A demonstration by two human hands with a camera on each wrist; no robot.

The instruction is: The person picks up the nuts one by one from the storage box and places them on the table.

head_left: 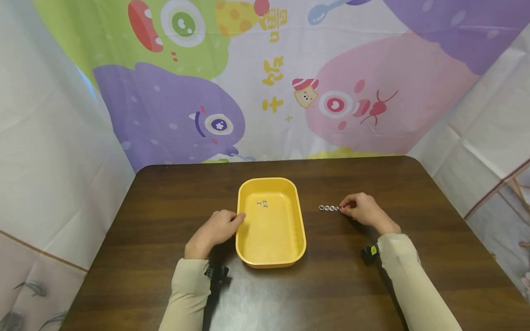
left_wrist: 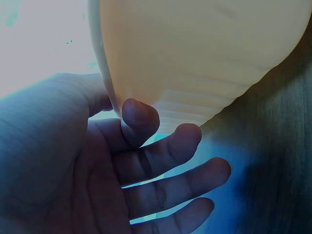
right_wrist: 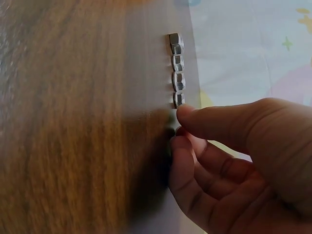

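Note:
A yellow tray (head_left: 271,262) lies on the table, with three small metal nuts (head_left: 265,206) toward its far end. My left hand (head_left: 216,227) grips the tray's left wall, thumb over the rim and fingers along the outside; in the left wrist view the remaining fingers (left_wrist: 178,192) spread away from it. Right of the tray, several hex nuts (head_left: 327,208) stand in a straight row, side by side. My right hand (head_left: 365,211) is at the row's right end, thumb and forefinger pinching a nut there, mostly hidden by the fingertips (right_wrist: 187,114).
The dark wood table (head_left: 265,303) ends at a back edge against a printed cartoon curtain (head_left: 269,138). Pale cloth (head_left: 49,138) hangs at both sides. A small black camera (head_left: 216,273) is strapped at each wrist.

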